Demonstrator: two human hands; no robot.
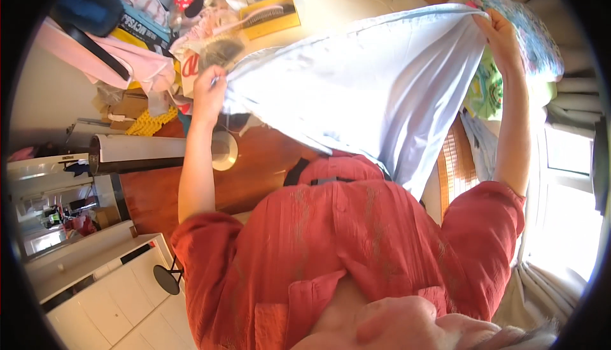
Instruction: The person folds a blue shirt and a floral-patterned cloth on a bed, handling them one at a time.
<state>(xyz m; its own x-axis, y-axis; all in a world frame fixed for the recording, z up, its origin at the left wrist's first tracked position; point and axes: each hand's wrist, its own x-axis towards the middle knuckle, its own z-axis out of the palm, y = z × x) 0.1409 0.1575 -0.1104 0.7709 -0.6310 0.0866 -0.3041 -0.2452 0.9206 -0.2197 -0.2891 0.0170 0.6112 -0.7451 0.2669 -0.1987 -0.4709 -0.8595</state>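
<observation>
Red shirt [375,242] nearest; cloth [356,76] beyond.
Left hand [209,92], right hand [503,39] pinch its edge, left fingertips unclear; bundle [540,47] near right.

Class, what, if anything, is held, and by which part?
A pale blue cloth: the left grip has its left end, the right grip its upper right end.

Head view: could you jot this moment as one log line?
left hand: grips pale cloth | right hand: grips same cloth | cloth: spread between hands

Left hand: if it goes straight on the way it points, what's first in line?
Probably the grey-brown packet, just beyond the left hand gripping the pale cloth; depth is unclear.
</observation>
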